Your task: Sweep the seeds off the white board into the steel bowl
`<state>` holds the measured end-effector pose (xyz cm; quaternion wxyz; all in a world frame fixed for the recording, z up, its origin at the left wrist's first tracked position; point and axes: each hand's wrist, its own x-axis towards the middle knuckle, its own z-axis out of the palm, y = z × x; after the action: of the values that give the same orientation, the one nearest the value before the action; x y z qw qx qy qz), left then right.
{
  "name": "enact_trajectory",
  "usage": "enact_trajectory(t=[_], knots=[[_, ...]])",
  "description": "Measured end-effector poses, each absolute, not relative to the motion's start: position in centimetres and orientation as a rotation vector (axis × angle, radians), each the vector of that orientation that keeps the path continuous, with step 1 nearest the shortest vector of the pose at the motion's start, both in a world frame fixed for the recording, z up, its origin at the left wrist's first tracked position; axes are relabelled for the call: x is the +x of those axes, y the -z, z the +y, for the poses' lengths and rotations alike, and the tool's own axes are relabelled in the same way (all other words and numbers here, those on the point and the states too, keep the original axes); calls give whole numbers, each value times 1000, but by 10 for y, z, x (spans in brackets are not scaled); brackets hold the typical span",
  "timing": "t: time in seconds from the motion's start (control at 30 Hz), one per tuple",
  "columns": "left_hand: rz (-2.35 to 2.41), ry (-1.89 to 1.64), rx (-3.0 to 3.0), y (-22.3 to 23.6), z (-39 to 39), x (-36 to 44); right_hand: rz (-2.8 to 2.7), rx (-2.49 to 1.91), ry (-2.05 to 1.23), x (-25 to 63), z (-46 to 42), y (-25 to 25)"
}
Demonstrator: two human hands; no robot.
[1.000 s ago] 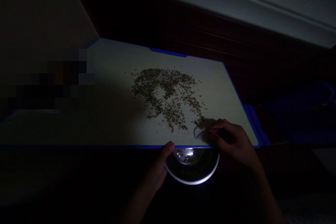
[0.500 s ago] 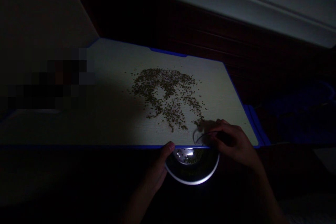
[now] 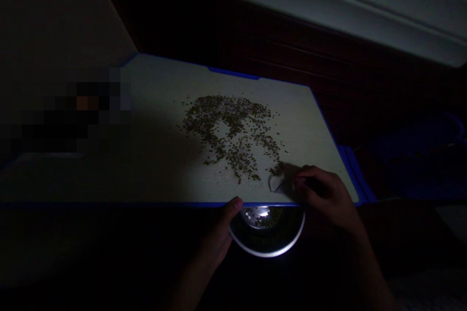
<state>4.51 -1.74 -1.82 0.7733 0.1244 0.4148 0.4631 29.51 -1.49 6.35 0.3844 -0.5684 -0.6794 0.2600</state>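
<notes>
The bare left hand (image 3: 222, 228), its thumbnail (image 3: 238, 201) showing, and bare right hand (image 3: 326, 195) join slim, uncovered forearms (image 3: 369, 255).

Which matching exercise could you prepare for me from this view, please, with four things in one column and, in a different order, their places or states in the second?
Column one
1. bowl
2. grains
3. left hand
4. right hand

Column two
A. scattered across the table
B. pinching a thin curved thing
C. partly hidden below the table's near edge
D. at the table's near edge, to the left of the bowl

Right pairs: 1-C, 2-A, 3-D, 4-B
</notes>
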Motion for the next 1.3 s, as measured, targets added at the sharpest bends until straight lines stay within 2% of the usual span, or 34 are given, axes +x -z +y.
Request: enact_trajectory(t=[0.23, 1.3], knots=[[894, -1028, 267, 20, -17, 45, -1495, -1640, -479, 293, -16, -58], [903, -1007, 278, 18, -17, 45, -1748, -1595, -528, 288, -13, -66]])
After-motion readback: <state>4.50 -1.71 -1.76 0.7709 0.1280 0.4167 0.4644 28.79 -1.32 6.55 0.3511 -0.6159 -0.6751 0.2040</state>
